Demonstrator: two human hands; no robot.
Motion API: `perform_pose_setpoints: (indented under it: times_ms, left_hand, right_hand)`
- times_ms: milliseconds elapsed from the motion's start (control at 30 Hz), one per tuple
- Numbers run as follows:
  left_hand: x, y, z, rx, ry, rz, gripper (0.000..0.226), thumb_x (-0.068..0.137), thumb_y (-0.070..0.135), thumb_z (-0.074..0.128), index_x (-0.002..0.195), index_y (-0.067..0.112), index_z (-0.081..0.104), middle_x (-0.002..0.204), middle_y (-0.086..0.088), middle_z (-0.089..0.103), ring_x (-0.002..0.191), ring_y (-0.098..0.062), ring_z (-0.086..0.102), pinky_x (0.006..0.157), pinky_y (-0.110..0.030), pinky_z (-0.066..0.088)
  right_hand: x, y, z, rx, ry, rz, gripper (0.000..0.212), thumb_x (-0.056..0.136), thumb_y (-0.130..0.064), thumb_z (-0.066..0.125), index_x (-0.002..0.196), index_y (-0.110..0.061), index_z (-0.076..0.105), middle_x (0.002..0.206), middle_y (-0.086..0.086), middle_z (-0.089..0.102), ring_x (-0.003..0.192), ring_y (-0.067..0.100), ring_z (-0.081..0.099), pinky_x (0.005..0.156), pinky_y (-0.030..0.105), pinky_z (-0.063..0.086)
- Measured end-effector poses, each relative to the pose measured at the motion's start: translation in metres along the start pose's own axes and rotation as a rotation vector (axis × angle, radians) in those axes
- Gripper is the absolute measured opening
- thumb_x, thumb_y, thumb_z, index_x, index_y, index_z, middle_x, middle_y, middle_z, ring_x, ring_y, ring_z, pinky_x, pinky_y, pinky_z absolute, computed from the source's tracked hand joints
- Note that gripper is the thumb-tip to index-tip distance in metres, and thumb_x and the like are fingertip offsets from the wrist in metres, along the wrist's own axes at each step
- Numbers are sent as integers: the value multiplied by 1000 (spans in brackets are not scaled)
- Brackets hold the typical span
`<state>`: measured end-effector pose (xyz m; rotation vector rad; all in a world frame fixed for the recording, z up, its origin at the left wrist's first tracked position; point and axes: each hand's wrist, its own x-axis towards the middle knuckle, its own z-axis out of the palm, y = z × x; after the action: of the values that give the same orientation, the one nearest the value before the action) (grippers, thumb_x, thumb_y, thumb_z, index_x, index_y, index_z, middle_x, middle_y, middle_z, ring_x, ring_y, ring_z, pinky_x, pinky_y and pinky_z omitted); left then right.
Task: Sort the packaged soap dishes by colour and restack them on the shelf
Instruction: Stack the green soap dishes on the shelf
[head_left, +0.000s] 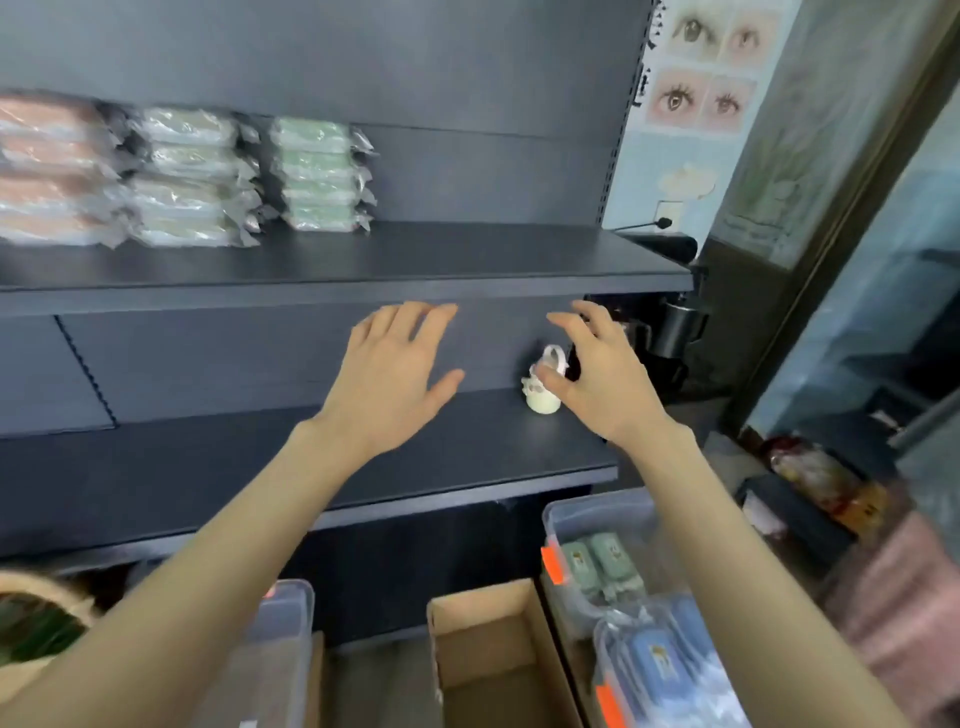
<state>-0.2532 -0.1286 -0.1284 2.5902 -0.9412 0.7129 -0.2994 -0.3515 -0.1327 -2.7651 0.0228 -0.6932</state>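
Three stacks of packaged soap dishes stand on the upper dark shelf (467, 265): a pink stack (49, 171) at far left, a pale green stack (189, 179) beside it, and a greener stack (318, 174) to the right. My left hand (395, 374) hovers in front of the lower shelf (311, 467), fingers spread, holding nothing. My right hand (592, 374) is to its right with fingers loosely bent and empty, its thumb close to a small white ornament (540, 395) standing on the lower shelf.
On the floor below stand an empty cardboard box (498, 660), a clear bin (602, 551) with green packaged items, another holding blue ones (660, 670), and a clear bin (275, 665) at left. A black mug (675, 332) sits right of the shelf.
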Motion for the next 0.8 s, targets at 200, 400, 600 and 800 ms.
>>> perform_pose_setpoints:
  times_ms: [200, 400, 600, 800]
  left_hand:
    - [-28, 76, 30, -65, -88, 77, 60, 92, 36, 56, 144, 14, 36, 137, -7, 45, 127, -27, 39, 107, -39, 26]
    - [-41, 163, 83, -101, -201, 72, 61, 93, 38, 54, 145, 16, 33, 136, -6, 44, 125, -26, 41, 105, -38, 27]
    - [-55, 247, 159, -163, -296, -52, 60, 93, 38, 55, 144, 16, 33, 135, -6, 44, 123, -27, 41, 103, -36, 28]
    - [-59, 286, 226, -178, -394, -174, 60, 93, 39, 55, 145, 15, 34, 138, -7, 45, 125, -27, 42, 104, -37, 29]
  right_hand:
    - [-79, 58, -25, -33, -100, 137, 58, 90, -29, 66, 141, -16, 42, 149, 6, 30, 133, 28, 34, 97, 43, 44]
    - [-143, 140, -41, -49, -178, 200, 58, 91, -28, 64, 142, -14, 41, 145, 7, 35, 131, 29, 36, 99, 40, 42]
    - [-185, 234, -32, -5, -299, 222, 56, 92, -30, 62, 142, -16, 41, 144, 5, 35, 124, 29, 44, 95, 40, 45]
    - [-188, 302, 4, 34, -457, 225, 54, 91, -29, 63, 140, -14, 43, 144, 7, 37, 126, 30, 45, 105, 45, 38]
